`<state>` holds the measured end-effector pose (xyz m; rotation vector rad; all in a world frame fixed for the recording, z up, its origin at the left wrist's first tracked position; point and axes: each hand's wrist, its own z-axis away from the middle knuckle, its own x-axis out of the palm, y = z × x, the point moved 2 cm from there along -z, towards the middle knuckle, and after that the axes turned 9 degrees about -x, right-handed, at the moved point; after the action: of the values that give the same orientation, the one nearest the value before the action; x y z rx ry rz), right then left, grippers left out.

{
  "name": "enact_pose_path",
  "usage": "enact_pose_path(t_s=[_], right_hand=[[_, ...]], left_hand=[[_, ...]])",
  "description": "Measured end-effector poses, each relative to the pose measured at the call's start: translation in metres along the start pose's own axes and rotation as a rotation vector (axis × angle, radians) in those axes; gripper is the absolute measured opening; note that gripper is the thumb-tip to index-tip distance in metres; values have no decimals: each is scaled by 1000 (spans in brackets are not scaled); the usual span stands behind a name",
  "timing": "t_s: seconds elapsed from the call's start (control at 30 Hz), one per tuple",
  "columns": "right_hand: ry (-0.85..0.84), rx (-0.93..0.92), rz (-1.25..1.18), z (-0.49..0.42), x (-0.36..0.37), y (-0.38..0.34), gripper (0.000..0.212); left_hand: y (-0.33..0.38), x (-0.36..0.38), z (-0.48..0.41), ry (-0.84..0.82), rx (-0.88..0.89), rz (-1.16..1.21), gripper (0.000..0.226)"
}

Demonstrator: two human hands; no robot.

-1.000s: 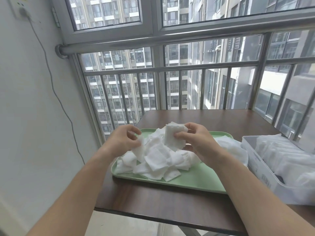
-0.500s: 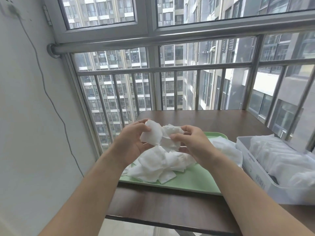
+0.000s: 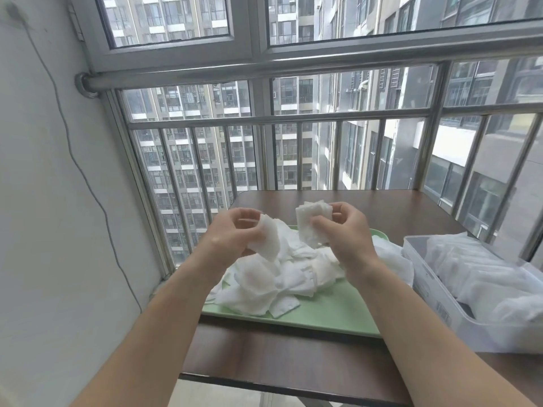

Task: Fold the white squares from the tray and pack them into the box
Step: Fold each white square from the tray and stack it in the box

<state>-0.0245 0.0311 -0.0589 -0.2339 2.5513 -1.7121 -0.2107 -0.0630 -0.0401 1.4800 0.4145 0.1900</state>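
Above the pile of white squares [image 3: 282,280] on the tray [image 3: 329,317] at the counter's [image 3: 293,359] left edge, the right hand [image 3: 345,233] is pinching a folded square [image 3: 310,226] upright, probably keeping it ready for the box [image 3: 435,301] at the right edge. The left hand [image 3: 232,233] is gripping a loose square [image 3: 266,240] in curled fingers. Half a second earlier the two pieces were bunched together; now the hands are holding them apart.

Left hand [image 3: 235,235]: raised before the body, back toward the camera, fingers curled, pinching a limp white fabric square [image 3: 266,240] by its edge.
Right hand [image 3: 345,233]: level with the left and apart from it, fingers curled, thumb and fingertips gripping a folded white fabric square [image 3: 310,224].
Left forearm [image 3: 152,327], right forearm [image 3: 435,333]: bare, reaching forward from the lower corners, converging.
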Motion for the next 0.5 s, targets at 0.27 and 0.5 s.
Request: enact_pose_path(t_s=[0.27, 0.5], right_hand=[[-319, 140, -185, 11, 10, -5, 19], [-349, 127, -226, 11, 10, -9, 25]], left_hand=[[0, 20, 6, -404, 12, 501, 26], [4, 27, 5, -88, 51, 257, 32]])
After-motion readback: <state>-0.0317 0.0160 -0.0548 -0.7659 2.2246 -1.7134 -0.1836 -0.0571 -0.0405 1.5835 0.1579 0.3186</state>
